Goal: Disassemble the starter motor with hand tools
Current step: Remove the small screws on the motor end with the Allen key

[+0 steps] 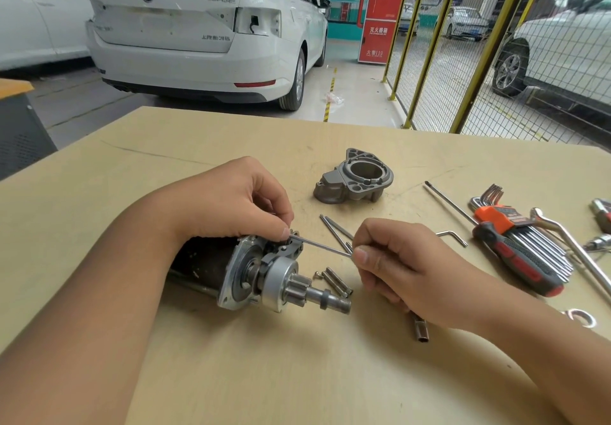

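Right grip (393, 259) pinching hex key (322, 246), tip in starter motor (251, 269)

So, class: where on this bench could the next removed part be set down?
Bare table lies near the front edge, between the forearms, and at far left behind the left hand. It is crowded right of the right hand, around the hex keys and screwdriver.

Head cam, close, down at table (231, 358).

Starter motor (251, 269) on table (297, 375), detached housing (355, 176) behind it, hex keys (515, 226) far right.
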A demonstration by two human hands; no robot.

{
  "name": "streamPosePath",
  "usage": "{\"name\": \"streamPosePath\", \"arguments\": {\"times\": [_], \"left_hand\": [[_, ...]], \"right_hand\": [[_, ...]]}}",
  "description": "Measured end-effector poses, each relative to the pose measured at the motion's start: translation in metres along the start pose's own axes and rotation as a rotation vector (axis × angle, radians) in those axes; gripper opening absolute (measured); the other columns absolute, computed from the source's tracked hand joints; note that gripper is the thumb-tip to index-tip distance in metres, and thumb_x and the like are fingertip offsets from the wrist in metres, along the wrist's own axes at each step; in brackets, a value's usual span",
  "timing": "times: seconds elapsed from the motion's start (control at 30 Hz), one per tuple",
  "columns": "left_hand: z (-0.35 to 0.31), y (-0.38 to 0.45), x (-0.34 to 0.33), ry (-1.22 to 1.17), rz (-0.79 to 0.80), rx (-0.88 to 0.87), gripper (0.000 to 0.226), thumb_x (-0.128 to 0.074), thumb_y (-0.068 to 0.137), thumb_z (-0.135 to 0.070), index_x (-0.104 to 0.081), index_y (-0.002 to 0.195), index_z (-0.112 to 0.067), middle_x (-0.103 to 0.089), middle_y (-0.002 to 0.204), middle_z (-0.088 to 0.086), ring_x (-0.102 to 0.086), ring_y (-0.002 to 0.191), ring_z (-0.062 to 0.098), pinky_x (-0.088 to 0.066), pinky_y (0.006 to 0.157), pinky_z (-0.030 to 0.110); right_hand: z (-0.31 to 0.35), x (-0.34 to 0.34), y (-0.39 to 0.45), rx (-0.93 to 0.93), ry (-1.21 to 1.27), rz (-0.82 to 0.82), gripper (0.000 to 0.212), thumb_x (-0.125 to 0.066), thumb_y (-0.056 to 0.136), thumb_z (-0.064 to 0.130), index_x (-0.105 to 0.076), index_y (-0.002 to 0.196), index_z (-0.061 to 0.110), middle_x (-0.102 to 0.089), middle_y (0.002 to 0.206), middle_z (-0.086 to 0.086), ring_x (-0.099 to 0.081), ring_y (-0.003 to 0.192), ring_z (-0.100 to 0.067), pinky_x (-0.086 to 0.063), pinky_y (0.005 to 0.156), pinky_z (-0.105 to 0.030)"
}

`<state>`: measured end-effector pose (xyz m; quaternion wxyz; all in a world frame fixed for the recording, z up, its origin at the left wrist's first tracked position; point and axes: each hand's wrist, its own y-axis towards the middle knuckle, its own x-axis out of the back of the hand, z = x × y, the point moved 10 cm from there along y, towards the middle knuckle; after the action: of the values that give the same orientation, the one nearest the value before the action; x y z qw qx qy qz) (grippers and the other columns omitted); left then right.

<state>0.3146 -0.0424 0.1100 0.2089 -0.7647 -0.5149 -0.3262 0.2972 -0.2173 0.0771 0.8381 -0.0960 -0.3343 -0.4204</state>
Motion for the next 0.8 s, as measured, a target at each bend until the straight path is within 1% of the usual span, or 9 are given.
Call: {"name": "streamPosePath", "arguments": {"times": [0.13, 0.3, 0.37, 0.43, 0.5, 0.57, 0.6, 0.7, 0.8], "left_hand": [[-0.001, -0.001, 0.0, -0.022, -0.015, -0.003, 0.016, -0.078, 0.069, -0.043, -0.082, 0.076, -0.029, -0.078, 0.094, 0.003, -0.074, 0.096, 0.024, -0.057, 0.093, 0.055], [-0.014, 0.001, -0.005, -0.072, -0.028, -0.052, 0.013, -0.077, 0.077, -0.036, -0.083, 0.078, -0.026, -0.077, 0.097, -0.005, -0.073, 0.091, 0.013, -0.06, 0.085, 0.039], [-0.021, 0.003, -0.013, -0.076, 0.013, -0.057, 0.011, -0.077, 0.079, -0.035, -0.084, 0.082, -0.027, -0.077, 0.099, -0.005, -0.073, 0.093, 0.014, -0.06, 0.086, 0.04], [-0.027, 0.005, -0.023, -0.032, 0.072, -0.055, 0.007, -0.078, 0.085, -0.03, -0.085, 0.087, -0.031, -0.078, 0.099, -0.003, -0.073, 0.094, 0.019, -0.058, 0.089, 0.046], [-0.03, 0.007, -0.028, 0.037, 0.108, -0.046, 0.013, -0.077, 0.092, -0.022, -0.083, 0.086, -0.032, -0.078, 0.095, 0.002, -0.071, 0.09, 0.024, -0.056, 0.087, 0.049], [-0.03, 0.007, -0.028, 0.079, 0.116, -0.022, 0.015, -0.075, 0.094, -0.021, -0.081, 0.084, -0.03, -0.077, 0.087, 0.0, -0.07, 0.083, 0.017, -0.056, 0.083, 0.045], [-0.029, 0.006, -0.027, 0.093, 0.114, -0.01, 0.014, -0.074, 0.095, -0.021, -0.08, 0.084, -0.028, -0.077, 0.084, -0.002, -0.069, 0.079, 0.01, -0.057, 0.08, 0.041], [-0.025, 0.006, -0.024, 0.117, 0.09, 0.018, 0.015, -0.071, 0.097, -0.024, -0.077, 0.083, -0.027, -0.071, 0.075, -0.011, -0.06, 0.065, -0.001, -0.05, 0.068, 0.03], [-0.025, 0.007, -0.022, 0.129, 0.064, 0.03, 0.015, -0.071, 0.098, -0.026, -0.076, 0.083, -0.026, -0.07, 0.074, -0.011, -0.058, 0.063, -0.003, -0.048, 0.067, 0.026]], "right_hand": [[0.012, 0.011, 0.0, 0.118, -0.145, -0.159, 0.022, -0.06, 0.1, 0.011, -0.058, 0.087, 0.029, -0.066, 0.069, 0.009, -0.057, 0.055, -0.008, -0.04, 0.05, -0.013], [0.022, 0.013, -0.002, 0.205, -0.247, -0.217, 0.009, -0.057, 0.099, 0.02, -0.056, 0.099, 0.029, -0.064, 0.068, 0.016, -0.061, 0.06, -0.004, -0.041, 0.053, -0.011], [0.036, 0.011, -0.006, 0.316, -0.377, -0.247, 0.006, -0.053, 0.1, 0.028, -0.056, 0.104, 0.024, -0.06, 0.069, 0.016, -0.057, 0.059, -0.009, -0.044, 0.052, -0.018], [0.05, 0.005, -0.009, 0.417, -0.507, -0.253, 0.019, -0.048, 0.103, 0.031, -0.058, 0.107, 0.016, -0.059, 0.072, 0.009, -0.05, 0.055, -0.015, -0.047, 0.05, -0.033], [0.056, 0.002, -0.011, 0.463, -0.548, -0.248, 0.022, -0.052, 0.103, 0.031, -0.061, 0.11, 0.011, -0.059, 0.073, 0.007, -0.048, 0.055, -0.017, -0.046, 0.049, -0.034], [0.051, 0.002, -0.008, 0.388, -0.397, -0.221, 0.018, -0.055, 0.101, 0.031, -0.062, 0.108, 0.016, -0.06, 0.07, 0.01, -0.05, 0.055, -0.013, -0.045, 0.05, -0.031], [0.042, 0.003, -0.005, 0.287, -0.202, -0.198, 0.017, -0.055, 0.1, 0.034, -0.062, 0.103, 0.019, -0.064, 0.07, 0.006, -0.055, 0.053, -0.013, -0.045, 0.049, -0.029], [0.01, 0.0, 0.002, -0.077, 0.377, -0.154, 0.042, -0.056, 0.096, 0.053, -0.066, 0.092, 0.012, -0.069, 0.073, -0.011, -0.057, 0.046, -0.024, -0.038, 0.04, -0.03], [-0.004, -0.01, 0.0, -0.291, 0.512, -0.073, 0.061, -0.057, 0.087, 0.066, -0.067, 0.083, 0.006, -0.067, 0.068, -0.018, -0.048, 0.043, -0.022, -0.032, 0.039, -0.023]]}}
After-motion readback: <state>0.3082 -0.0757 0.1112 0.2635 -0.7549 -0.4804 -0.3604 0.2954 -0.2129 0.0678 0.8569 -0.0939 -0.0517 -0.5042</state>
